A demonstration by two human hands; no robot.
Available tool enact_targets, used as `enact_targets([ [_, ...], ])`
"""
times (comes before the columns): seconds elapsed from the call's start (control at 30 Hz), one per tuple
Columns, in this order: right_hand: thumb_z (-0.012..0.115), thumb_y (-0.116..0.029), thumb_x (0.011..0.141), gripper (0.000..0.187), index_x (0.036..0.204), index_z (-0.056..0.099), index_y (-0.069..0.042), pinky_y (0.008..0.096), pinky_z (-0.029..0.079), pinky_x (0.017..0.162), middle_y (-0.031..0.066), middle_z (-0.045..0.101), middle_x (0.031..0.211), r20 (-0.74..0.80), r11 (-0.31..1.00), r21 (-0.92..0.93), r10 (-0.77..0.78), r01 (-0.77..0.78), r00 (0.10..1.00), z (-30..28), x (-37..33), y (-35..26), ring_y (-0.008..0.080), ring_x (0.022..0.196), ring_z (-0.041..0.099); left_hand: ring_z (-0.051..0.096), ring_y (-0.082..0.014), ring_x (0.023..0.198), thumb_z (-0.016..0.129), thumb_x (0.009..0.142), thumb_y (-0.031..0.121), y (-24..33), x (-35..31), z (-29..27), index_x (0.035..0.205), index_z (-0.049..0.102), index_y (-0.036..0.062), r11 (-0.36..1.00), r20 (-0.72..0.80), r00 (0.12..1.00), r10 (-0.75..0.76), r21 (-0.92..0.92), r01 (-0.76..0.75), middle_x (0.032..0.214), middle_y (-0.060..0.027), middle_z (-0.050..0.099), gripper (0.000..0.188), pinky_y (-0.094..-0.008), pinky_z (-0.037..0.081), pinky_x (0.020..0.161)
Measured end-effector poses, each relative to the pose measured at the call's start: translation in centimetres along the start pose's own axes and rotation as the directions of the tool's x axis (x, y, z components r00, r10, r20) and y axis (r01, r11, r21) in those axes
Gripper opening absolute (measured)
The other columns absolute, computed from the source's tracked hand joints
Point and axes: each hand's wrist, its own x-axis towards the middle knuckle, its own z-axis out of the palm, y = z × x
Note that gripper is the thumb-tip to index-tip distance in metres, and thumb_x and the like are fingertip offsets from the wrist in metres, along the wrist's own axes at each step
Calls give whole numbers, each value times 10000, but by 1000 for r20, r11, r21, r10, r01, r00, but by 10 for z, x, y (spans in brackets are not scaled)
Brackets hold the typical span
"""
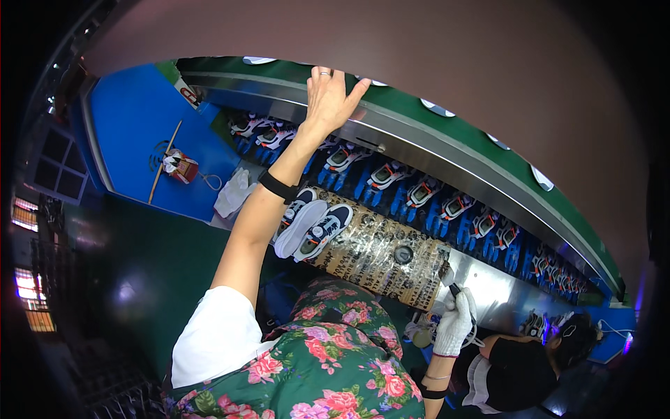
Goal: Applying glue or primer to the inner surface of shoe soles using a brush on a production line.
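My left hand (333,98) is bare, with a ring, and stretches up to the green belt (405,98) of the upper shelf. Its thumb and fingers are apart; the fingertips pass out of sight under the brown overhang. Pale shoe soles (437,107) lie along that belt, one close to my thumb. In a white knit glove, my right hand (456,322) is closed around a slim black-handled tool (454,288) with a pale flat tip. Beneath my left forearm, white and navy sneakers (325,232) rest beside a pale sole (300,228) on the taped cardboard (380,251).
Several grey-and-orange shoes (422,192) stand on blue holders along the lower line. A metal edge (488,279) borders the cardboard. On the left, a blue table (132,112) bears a stick, and a white glove (234,193) lies at its corner. A co-worker (520,370) sits at lower right.
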Motion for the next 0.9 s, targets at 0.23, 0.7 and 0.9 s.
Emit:
enact_targets([
  [0.23,627,8,900,267,1161,630,62,223,509,630,160,666,1110,-49,1000,-10,14,-14,999,11,-2,1,157,843,626,483,-335,1064,526,915,616,-11,-2,-6,1207,610,-108,985,83,994,74,150,-86,1178,-206,547,786,-446,399,912],
  [0.7,642,-28,917,318,1224,605,44,218,466,632,132,665,1105,5,996,-77,40,-39,999,13,1,8,148,842,609,679,-305,933,742,836,308,-16,10,-35,1268,624,-19,951,122,991,-46,-300,81,1032,-168,692,555,-401,540,826],
  [0.9,645,-29,915,324,1229,602,39,210,476,645,127,665,1114,1,992,-116,43,-43,999,21,-6,11,155,876,621,692,-240,897,844,749,389,-29,35,-24,1190,653,-46,861,74,997,-14,-507,49,1000,-161,706,648,-342,555,792],
])
